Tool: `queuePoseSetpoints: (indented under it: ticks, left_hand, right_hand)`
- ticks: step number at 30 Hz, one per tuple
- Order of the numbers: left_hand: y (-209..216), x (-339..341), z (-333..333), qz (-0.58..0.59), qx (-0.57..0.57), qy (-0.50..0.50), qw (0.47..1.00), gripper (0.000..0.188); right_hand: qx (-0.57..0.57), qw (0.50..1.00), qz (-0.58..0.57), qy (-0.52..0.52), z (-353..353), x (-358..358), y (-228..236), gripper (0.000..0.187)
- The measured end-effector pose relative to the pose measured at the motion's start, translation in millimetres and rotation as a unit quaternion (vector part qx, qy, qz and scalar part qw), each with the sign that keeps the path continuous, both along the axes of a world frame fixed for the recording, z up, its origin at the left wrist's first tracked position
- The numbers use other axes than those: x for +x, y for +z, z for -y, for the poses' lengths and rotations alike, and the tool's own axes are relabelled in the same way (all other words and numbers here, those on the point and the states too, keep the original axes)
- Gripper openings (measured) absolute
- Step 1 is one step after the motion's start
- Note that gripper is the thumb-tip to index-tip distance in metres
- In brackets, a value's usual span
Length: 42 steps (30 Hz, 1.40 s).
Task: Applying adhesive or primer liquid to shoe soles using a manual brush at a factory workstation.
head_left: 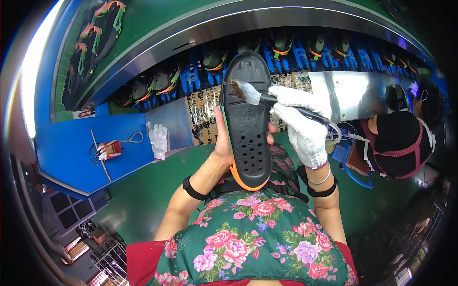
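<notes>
My bare left hand (222, 138) is closed round a black shoe sole (245, 121), with its thumb on the left edge and fingertips showing at the right. The sole stands lengthwise before my chest, underside facing me. It has a patch of small holes, and orange trim runs round its near end. In my right hand (303, 124), which wears a white knit glove, is a brush (250, 94) with a dark handle. Its brown bristles lie over the sole's far half, and pale wrapping covers the brush's neck. I cannot tell whether the bristles touch the sole. A thin tube curves beside the glove.
Shoes on blue racks (191, 80) line the bench's far side. A blue table (62, 148) at left bears a red-and-yellow container (110, 149), a stick and a white glove (158, 140). More shoes lie on the green upper belt (157, 16). Another person (398, 143) works at right.
</notes>
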<state>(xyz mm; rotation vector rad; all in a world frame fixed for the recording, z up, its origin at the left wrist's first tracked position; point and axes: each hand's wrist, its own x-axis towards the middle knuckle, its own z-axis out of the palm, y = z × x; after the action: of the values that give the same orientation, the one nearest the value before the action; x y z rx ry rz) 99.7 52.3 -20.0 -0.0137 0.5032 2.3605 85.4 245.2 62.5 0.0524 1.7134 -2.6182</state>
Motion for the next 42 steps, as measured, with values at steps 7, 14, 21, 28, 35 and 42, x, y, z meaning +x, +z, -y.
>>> queuePoseSetpoints:
  ticks: [7,14,21,28,35,42]
  left_hand:
    - [35.6,-3.5,-16.7,0.002,0.016,0.045,0.999,0.128]
    - [40.7,-1.1,-25.6,-0.042,0.037,0.047,0.997,0.127]
    - [21.2,15.2,-26.2,-0.065,-0.117,0.079,0.988,0.107]
    - [-19.4,18.7,-24.9,0.023,0.167,0.083,0.982,0.112]
    - [-34.0,24.0,-19.6,-0.151,-0.199,0.045,0.967,0.109]
    - [-17.1,13.9,-35.9,0.029,-0.167,0.149,0.974,0.110]
  right_hand:
    - [0.084,0.994,0.057,-0.039,-1.8,5.2,33.7,0.017]
    - [0.202,0.975,-0.080,-0.040,-3.8,9.9,15.6,0.024]
    - [0.427,0.848,-0.314,-0.031,-0.5,15.8,8.9,0.037]
    - [0.327,0.886,-0.329,0.011,2.6,30.2,17.1,0.039]
    - [0.356,0.867,-0.346,-0.034,20.2,32.5,9.7,0.041]
    - [0.400,0.860,-0.316,0.010,-9.4,29.8,13.4,0.040]
